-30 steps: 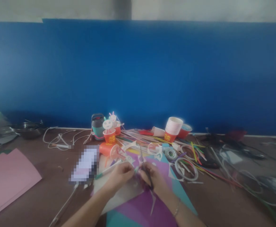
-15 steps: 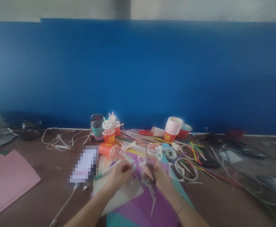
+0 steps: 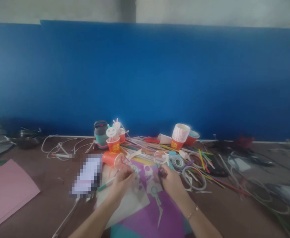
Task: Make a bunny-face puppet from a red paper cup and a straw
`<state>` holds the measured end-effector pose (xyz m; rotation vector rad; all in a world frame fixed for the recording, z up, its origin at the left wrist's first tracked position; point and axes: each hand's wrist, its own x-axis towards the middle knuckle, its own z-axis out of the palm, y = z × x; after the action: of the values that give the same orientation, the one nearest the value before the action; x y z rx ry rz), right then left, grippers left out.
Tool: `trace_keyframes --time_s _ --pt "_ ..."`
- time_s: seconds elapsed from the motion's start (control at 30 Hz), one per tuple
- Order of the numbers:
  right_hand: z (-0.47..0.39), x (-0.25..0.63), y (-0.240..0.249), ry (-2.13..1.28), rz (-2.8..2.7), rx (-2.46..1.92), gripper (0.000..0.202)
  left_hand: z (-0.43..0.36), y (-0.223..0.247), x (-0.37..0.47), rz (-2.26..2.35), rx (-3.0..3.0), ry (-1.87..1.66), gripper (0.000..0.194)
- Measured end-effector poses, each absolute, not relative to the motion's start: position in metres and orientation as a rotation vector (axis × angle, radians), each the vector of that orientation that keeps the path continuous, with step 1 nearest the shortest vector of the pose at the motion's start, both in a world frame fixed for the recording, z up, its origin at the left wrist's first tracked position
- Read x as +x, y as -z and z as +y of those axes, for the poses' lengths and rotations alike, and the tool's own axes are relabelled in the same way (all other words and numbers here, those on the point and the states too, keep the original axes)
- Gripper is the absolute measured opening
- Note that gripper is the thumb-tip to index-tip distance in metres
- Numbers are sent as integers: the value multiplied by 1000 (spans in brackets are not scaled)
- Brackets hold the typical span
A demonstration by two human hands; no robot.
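Note:
My right hand is closed around the dark handles of a pair of scissors, with the thin blade pointing away from me. Across from it, my left hand has its fingers pinched together by a small pale paper piece, blurred and partly covered. Between the hands lie white paper scraps with cut-out holes, on a purple sheet. A larger white sheet lies under my left forearm, and a green marker rests beside that hand.
An orange cup lies tipped behind my left hand. Decorated cups, a stack of paper cups and a tape roll stand among many coloured sticks. A phone is on the left, pink paper farther left.
My hands have moved apart, uncovering the paper scraps between them. The scissors have moved with my right hand, away from my left. The view has shifted slightly.

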<state>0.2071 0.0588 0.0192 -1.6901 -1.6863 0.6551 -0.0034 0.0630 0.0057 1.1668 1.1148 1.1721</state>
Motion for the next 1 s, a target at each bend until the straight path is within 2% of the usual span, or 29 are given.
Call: trace_keyframes --time_s 0.2,0.43,0.77,1.0 --pt "57 201 -17 -485 -1730 -1822 28 61 -5 -2 1150 1137 -1163 21" --pt "62 201 -11 -572 -1660 -1799 20 66 0 -4 1153 1163 -1192 36" --pt "66 208 -2 -426 -1697 -1788 31 71 11 -5 1267 1357 -1187 24" --pt "68 212 -2 -623 -1665 -1753 24 58 7 1 1212 1394 -1094 19"
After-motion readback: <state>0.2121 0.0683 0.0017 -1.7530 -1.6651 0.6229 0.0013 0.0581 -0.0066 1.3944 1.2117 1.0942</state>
